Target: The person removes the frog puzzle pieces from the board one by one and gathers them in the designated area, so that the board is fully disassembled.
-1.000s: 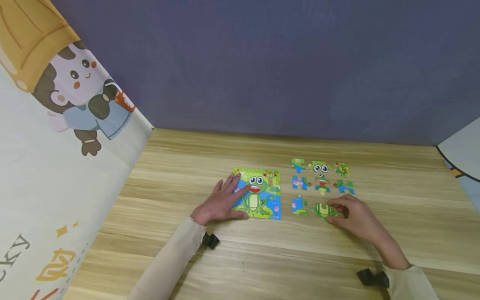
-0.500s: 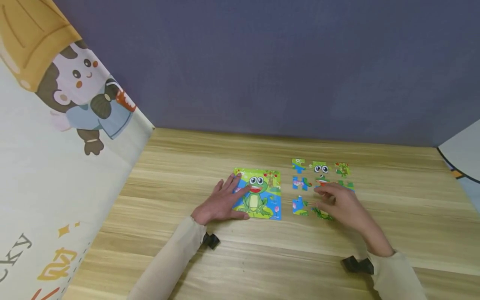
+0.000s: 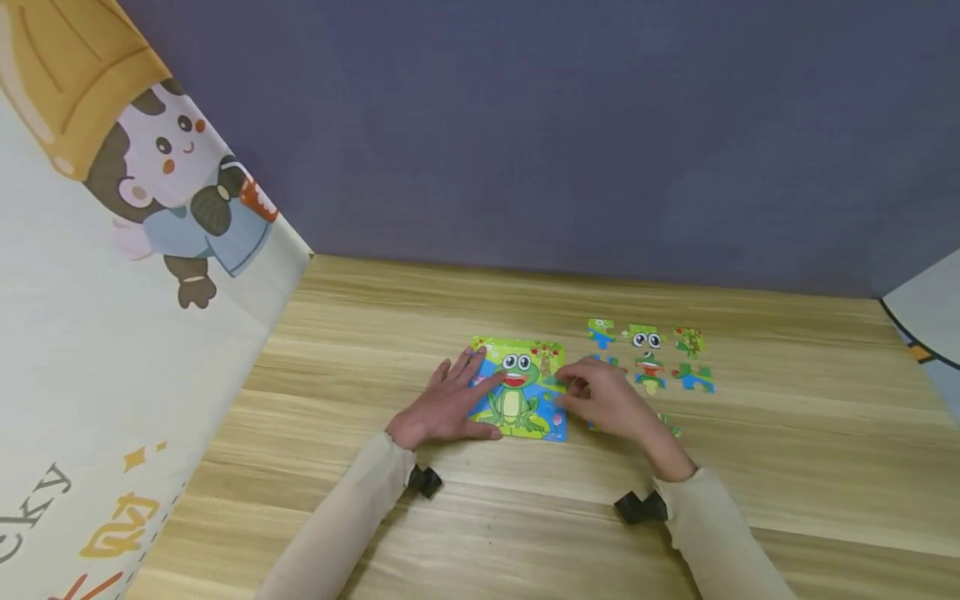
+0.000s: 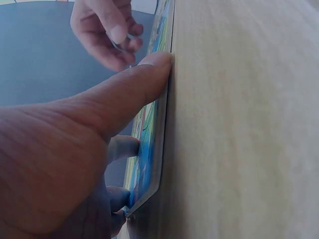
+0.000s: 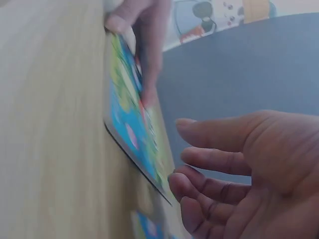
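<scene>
A square frog puzzle board point(image 3: 554, 427) lies flat on the wooden table. My left hand point(image 3: 450, 408) rests on its left side with fingers spread, the thumb along the near edge in the left wrist view. Over the board's right edge is my right hand point(image 3: 611, 402), thumb and fingers loosely bent. In the right wrist view a gap shows between thumb and fingertips, with nothing visible in it. Loose jigsaw pieces lie to the right, among them an eyes piece point(image 3: 646, 337), a mouth piece point(image 3: 649, 372) and a green piece point(image 3: 670, 424). My right hand partly hides the nearer ones.
More loose pieces, such as a tree piece point(image 3: 688, 341) and a blue-green piece point(image 3: 695, 377), lie in spaced rows on the table point(image 3: 525, 533). A dark blue panel point(image 3: 525, 142) stands behind. A white printed panel point(image 3: 75, 358) borders the left.
My right hand has moved left from the green piece in the nearest row, over the loose pieces, to the board's right edge. The left hand stays on the board.
</scene>
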Available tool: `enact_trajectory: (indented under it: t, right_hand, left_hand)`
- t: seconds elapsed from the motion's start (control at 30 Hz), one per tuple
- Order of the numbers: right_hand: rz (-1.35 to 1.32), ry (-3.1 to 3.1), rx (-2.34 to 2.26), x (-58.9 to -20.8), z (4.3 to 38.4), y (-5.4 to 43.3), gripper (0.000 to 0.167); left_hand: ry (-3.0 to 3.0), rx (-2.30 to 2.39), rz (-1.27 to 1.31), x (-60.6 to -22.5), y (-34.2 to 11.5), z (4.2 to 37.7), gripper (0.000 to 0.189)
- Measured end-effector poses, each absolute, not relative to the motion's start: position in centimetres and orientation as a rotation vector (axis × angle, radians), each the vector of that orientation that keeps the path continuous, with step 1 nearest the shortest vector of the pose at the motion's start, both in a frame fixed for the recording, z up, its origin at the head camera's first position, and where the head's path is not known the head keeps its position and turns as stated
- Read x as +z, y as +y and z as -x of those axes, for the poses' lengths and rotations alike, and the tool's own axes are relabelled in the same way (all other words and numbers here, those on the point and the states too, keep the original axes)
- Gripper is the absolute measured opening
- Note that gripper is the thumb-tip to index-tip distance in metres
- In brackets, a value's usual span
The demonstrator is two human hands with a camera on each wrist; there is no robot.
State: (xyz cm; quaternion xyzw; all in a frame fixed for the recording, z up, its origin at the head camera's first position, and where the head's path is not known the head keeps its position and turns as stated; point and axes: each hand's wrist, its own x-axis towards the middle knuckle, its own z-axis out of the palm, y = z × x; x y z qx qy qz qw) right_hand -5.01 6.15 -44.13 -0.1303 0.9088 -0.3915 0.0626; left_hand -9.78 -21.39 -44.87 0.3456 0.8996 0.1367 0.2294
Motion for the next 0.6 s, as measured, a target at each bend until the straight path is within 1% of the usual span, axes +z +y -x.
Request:
enact_trajectory:
  t: [0.3,0.6]
  right_hand:
    - [0.373,2.778,-0.949,-44.9,5.1,3.7,0.034]
    - [0.348,2.782,-0.966,-44.8,5.0,3.4,0.030]
  left_hand:
    - [2.469,0.371,-0.957,-44.8,-21.4,9.7,0.088]
    - [2.478,0.360,-0.951,-44.7,-21.3,9.8,0.087]
